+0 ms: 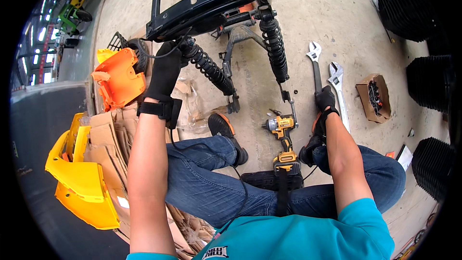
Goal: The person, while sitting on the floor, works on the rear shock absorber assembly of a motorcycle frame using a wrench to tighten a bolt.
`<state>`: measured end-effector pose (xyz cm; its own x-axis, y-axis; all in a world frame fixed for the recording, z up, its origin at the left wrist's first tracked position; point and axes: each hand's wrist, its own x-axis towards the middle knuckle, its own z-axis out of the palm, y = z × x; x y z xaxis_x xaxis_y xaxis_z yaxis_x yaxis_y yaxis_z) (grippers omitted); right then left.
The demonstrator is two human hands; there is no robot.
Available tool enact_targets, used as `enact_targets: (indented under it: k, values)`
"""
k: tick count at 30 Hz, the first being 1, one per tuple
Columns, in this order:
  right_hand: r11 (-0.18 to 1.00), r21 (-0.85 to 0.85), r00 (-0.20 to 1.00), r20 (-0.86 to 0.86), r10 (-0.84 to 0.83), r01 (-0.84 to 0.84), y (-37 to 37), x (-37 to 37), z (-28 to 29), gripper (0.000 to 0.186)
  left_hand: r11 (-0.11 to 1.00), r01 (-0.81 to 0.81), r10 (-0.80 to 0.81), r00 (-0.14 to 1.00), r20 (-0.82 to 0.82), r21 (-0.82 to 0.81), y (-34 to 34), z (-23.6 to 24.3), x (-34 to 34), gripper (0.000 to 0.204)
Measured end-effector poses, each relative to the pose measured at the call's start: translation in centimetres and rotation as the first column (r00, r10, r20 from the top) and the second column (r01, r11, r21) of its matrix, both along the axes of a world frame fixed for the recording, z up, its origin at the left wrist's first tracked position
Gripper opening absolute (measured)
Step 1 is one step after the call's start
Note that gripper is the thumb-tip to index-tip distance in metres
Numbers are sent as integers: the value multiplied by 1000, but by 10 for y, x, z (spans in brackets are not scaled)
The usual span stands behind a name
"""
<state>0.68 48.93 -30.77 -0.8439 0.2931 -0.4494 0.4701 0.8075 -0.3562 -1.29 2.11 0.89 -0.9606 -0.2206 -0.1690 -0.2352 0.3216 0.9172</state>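
Floor between the two black coil shock absorbers (pixel 274 48): bare concrete, passable.
Right side: two steel adjustable wrenches (pixel 337 86) and an open cardboard box (pixel 373 97) lying close together.
Centre: yellow cordless impact driver (pixel 281 127) standing between the knees.
Left: flattened cardboard (pixel 113 139), orange (pixel 118 77) and yellow plastic panels (pixel 82 178) crowding the floor.

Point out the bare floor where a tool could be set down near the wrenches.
Bare concrete lies beyond the two adjustable wrenches, between the right shock absorber and the cardboard box. A smaller patch sits between the left shoe and the yellow impact driver. It is crowded around the left hand, with cardboard and orange panel; the right hand grips one wrench.
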Motion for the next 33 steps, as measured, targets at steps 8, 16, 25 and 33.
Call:
enact_targets:
  k: [8, 16, 25, 33]
  values:
    - [1000, -10, 999, -27, 27, -27, 1, 2, 4, 37, 999, 32, -32, 999, -22, 40, 2, -1, -2, 26]
    - [999, -12, 999, -1, 34, -34, -1, 0, 8, 40, 1000, 6, -6, 1000, -1, 30, -4, -3, -2, 25]
    - [999, -16, 999, 0, 41, -41, 0, 0, 2, 40, 997, 37, -35, 999, 28, -70, 5, 8, 0, 31]
    - [998, -22, 998, -26, 52, -53, 2, 1, -2, 38, 1000, -5, 6, 999, -33, 28, 11, 7, 0, 24]
